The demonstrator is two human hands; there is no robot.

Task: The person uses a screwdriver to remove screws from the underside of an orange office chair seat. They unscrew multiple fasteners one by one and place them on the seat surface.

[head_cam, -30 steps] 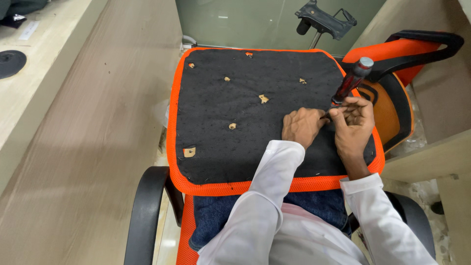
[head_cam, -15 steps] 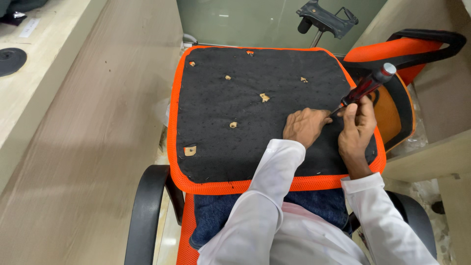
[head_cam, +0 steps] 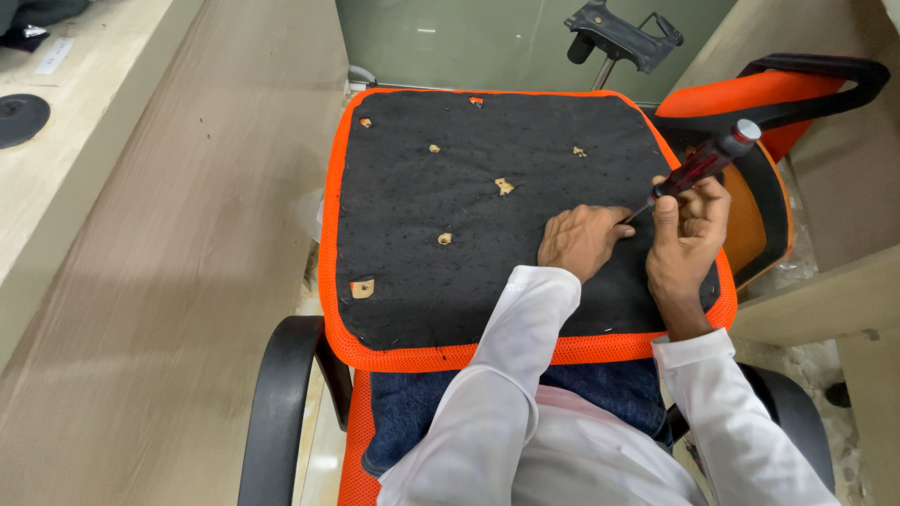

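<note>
An upturned chair seat (head_cam: 422,281), black felt underside with an orange mesh border, lies across my lap. Several small holes with tan wood showing dot the felt. My left hand (head_cam: 578,240) rests on the felt near the seat's right side, fingers curled next to the tool's tip. My right hand (head_cam: 686,239) grips a screwdriver (head_cam: 703,164) with a red-and-black handle and silver cap. The handle leans up and to the right, and its thin shaft points down between my two hands.
An orange-and-black chair back (head_cam: 778,122) stands to the right. A black chair mechanism (head_cam: 619,33) sits behind the seat by a glass panel. Wooden desk panels (head_cam: 169,234) run along the left. Black armrests (head_cam: 281,403) flank my lap.
The screwdriver handle has tilted from fairly upright to leaning right. My right hand shifted its grip slightly; my left hand stayed in place on the felt.
</note>
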